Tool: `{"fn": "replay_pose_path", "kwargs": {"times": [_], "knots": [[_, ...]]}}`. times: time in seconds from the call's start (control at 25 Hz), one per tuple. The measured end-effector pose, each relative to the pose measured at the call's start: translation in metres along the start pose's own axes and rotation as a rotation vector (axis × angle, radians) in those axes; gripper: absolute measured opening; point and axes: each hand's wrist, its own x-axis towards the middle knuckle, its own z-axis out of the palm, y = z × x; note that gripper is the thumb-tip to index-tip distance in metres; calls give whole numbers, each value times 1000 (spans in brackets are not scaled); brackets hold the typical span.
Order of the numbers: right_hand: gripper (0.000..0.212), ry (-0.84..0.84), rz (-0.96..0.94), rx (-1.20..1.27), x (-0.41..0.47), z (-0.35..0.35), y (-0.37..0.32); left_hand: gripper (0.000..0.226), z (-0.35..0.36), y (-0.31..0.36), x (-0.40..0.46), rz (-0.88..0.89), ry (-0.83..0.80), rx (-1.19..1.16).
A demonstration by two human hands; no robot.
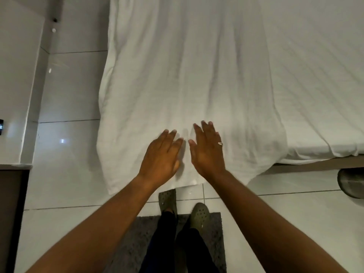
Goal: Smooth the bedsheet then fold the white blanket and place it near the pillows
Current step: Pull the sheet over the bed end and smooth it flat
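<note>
Right now both hands are lying flat and spread on the white blanket (pixel 185 79), palms down, gripping nothing. The left hand (pixel 161 154) is pressing with its fingers angled up and to the right, and the right hand (pixel 207 150) is sitting just beside it, fingers angled up and slightly left, so the two thumbs are nearly meeting over a small crease in the cloth. A ring (pixel 220 143) is showing on one finger of the right hand.

The blanket is lying as a long band across the bed, running from the top of the view down to the near edge, where its lower end is hanging over the side and reaching toward the floor (pixel 69 184). Its left border is draping in soft folds beside the tiled floor. To the right of it the bedsheet (pixel 319 75) is covering the mattress, mostly flat, with a few wrinkles gathering at the near edge where it is tucking over the bed frame (pixel 325 164).

Below the hands, the person is standing on a grey mat (pixel 214 243) in green clogs (pixel 200 215), one foot on the mat and the other reaching forward onto the tiles just under the blanket's hem. Pillows are out of view.
</note>
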Motion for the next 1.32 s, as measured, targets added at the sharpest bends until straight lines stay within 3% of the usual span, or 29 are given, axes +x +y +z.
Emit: {"fn": "replay_pose_path", "kwargs": {"times": [0.12,0.24,0.36,0.44,0.56,0.64,0.72,0.84,0.96,1.08,1.16,1.24,1.32], "knots": [[65,-26,-44,-194,12,19,65,78,22,-52,15,-199,-144,82],[75,-71,204,-359,-2,-10,158,103,26,-108,-21,-400,-281,73],[82,-153,575,-220,-3,-33,149,107,6,-104,-22,-479,-404,-14],[84,-104,680,-118,12,-29,114,90,-12,-97,2,-488,-258,-135],[72,69,601,-85,56,-37,78,48,-53,-135,67,-552,101,-228],[67,100,513,-95,92,-41,78,33,-73,-181,119,-675,139,-250],[67,43,389,-175,134,-42,78,42,-77,-221,166,-830,15,-271],[75,-77,211,-238,196,-27,57,72,-58,-241,207,-979,-136,-534],[82,-165,143,-201,230,-7,34,68,-50,-256,215,-1032,53,-729],[88,-189,86,-254,229,4,39,51,-65,-295,187,-1102,172,-407],[90,-189,115,-261,231,4,44,41,-71,-311,164,-1164,126,-274],[91,-191,152,-269,231,2,43,54,-70,-284,168,-1168,103,-298],[89,-204,136,-265,235,3,33,76,-58,-230,199,-974,206,-242]]}}
